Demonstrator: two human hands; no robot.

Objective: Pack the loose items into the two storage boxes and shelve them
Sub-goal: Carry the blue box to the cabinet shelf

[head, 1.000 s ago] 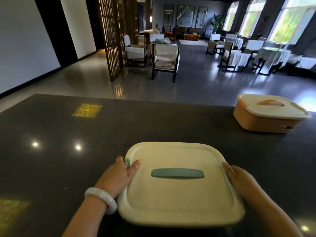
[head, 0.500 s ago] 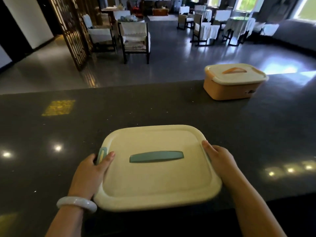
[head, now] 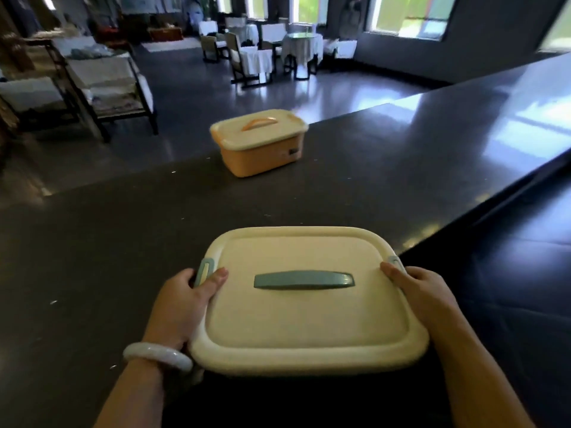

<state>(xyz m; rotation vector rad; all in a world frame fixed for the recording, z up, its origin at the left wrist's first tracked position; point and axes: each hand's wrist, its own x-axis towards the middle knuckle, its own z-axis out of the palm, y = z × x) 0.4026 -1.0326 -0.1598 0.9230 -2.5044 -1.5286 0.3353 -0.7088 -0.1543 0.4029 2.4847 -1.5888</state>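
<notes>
Hands: our left hand [head: 182, 307] and right hand [head: 423, 295] grip the short ends of the blue-handled box [head: 306, 313]
Blue-handled box: near table [head: 92, 242] edge, lid on, long axis left-right
Orange box [head: 259, 142]: far edge, lidded, angled

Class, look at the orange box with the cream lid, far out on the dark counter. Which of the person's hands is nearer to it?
Left, narrowly. The left hand lies nearly straight below the orange box; the right hand sits off to its right.
</notes>
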